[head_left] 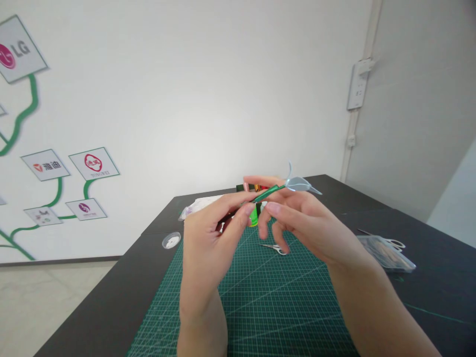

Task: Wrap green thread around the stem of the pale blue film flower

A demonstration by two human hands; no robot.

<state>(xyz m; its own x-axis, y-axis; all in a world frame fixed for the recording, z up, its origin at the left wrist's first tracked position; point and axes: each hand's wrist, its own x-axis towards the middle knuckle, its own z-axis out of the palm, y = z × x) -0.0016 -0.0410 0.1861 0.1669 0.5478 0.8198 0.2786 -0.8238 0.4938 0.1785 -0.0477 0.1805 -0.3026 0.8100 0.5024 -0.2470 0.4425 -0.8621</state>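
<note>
My left hand pinches the green stem of an artificial flower between thumb and index finger. Pale blue, translucent petals spread from the stem's upper end, pointing right. My right hand is beside the flower head, its fingers apart and loosely bent. Its index finger stretches out behind the stem, while the thumb lies below it. Whether the right fingers touch the petals I cannot tell. The stem's lower end is hidden in my left hand.
A green cutting mat covers part of the black table. On it lie small scissors. A bright green item stands behind my hands. Left is a small round dish; right, a clear plastic box with scissors.
</note>
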